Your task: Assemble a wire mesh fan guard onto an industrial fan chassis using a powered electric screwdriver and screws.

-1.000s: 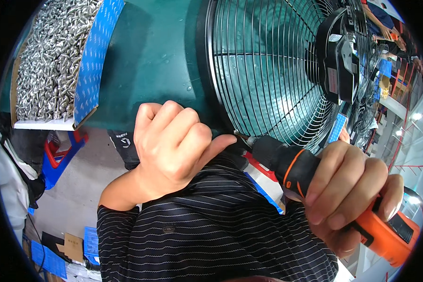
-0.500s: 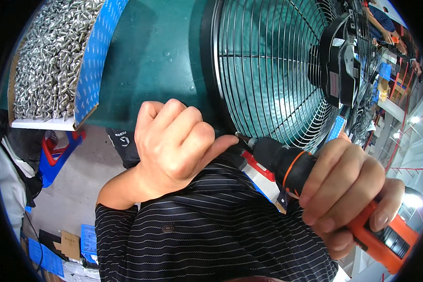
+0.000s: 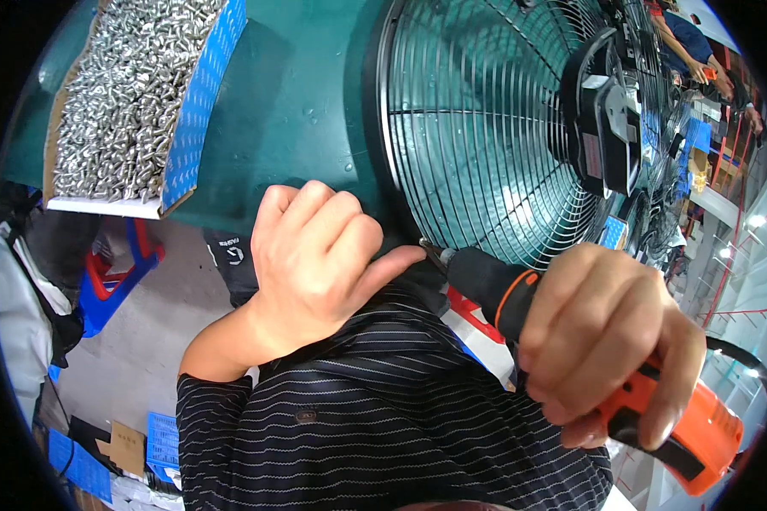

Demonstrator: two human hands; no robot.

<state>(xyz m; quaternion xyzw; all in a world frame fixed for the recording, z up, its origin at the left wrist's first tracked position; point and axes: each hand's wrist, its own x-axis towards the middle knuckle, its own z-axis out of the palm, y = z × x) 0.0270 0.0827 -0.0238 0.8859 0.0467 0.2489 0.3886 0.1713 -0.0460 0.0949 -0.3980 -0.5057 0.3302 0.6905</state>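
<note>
1. Head view: right hand (image 3: 605,341) and power driver (image 3: 488,283) shifted left; screw box (image 3: 200,111), 10 o'clock, sits further right.
2. Right hand wraps driver, 4 o'clock; left hand (image 3: 315,251) curled, thumb near bit (image 3: 435,252), can't tell if gripping.
3. Driver probably hefty, rigid: hold mid-length. Fan grille (image 3: 486,111), 2 o'clock: likely stiff; take by edge.

I'm standing in what looks like a factory workshop: a long green worktop (image 3: 290,94) carries a carton (image 3: 198,119) heaped with loose screws (image 3: 136,102) and a black wire fan guard (image 3: 477,111) with its motor (image 3: 603,136), and an orange power driver (image 3: 694,430) points at the guard's rim. A blue plastic crate (image 3: 163,439) sits on the grey floor (image 3: 175,315), another person (image 3: 689,38) stands further along, and bright lamps (image 3: 757,221) glow overhead.
</note>
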